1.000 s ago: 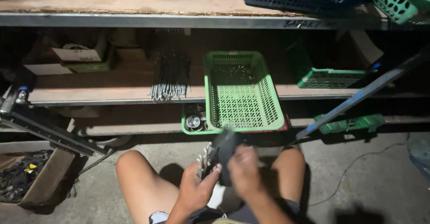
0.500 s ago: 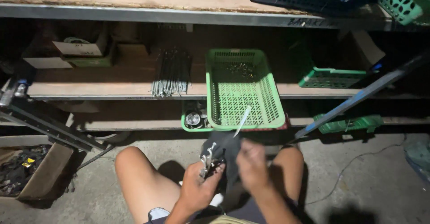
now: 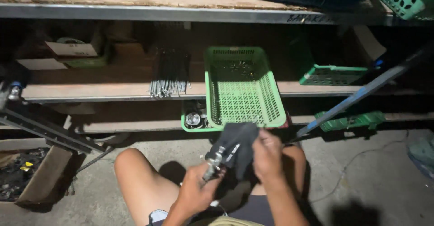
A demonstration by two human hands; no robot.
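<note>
My left hand (image 3: pixel 195 190) grips a small bundle of thin metal rods (image 3: pixel 215 162) over my lap. My right hand (image 3: pixel 267 156) holds a dark grey cloth (image 3: pixel 238 145) that is wrapped round the upper end of the rods. Both hands are close together, just in front of a light green plastic basket (image 3: pixel 266 104) that juts out from the lower shelf. My bare knees frame the hands on either side.
A bunch of long metal spokes (image 3: pixel 169 77) lies on the wooden shelf left of the basket. Another green tray (image 3: pixel 334 74) and a blue pole (image 3: pixel 361 92) are on the right. Cardboard boxes (image 3: pixel 68 49) sit at the left, a box of scraps (image 3: pixel 27 171) on the concrete floor.
A single rod that stuck up towards the basket half a second ago no longer shows. The cloth now covers the rod ends, and both hands sit slightly lower.
</note>
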